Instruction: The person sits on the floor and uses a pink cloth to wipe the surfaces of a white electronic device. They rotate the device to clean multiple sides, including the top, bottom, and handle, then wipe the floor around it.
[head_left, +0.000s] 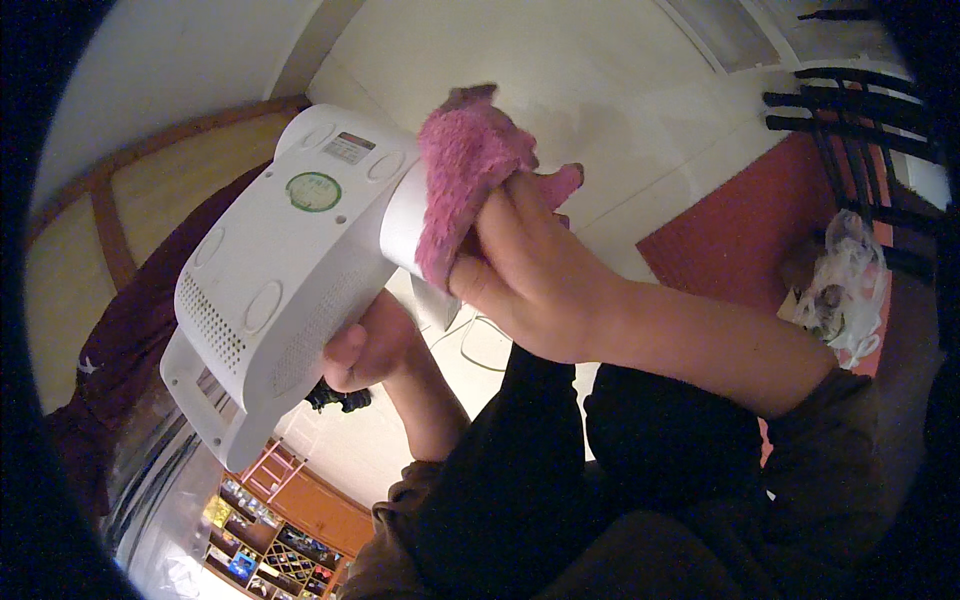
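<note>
A white plastic appliance (285, 225) is held up at an angle, its underside towards me, with round pads, vent holes, a green-ringed sticker and a handle at its lower end. My left hand (375, 341) grips its lower side near the perforated wall; part of the fingers is hidden behind the casing. My right hand (547, 270) holds a fluffy pink cloth (469, 172) against the white round part (401, 217) at the appliance's right side. The cloth covers most of my right fingertips.
A dark red garment or cover (127, 322) lies at the left over wood-framed furniture. At the right are a red mat (742, 225), a black metal rack (862, 120) and a clear plastic bag (844, 292). A cable (480, 360) runs on the floor; wooden shelves (277, 555) stand at the bottom left.
</note>
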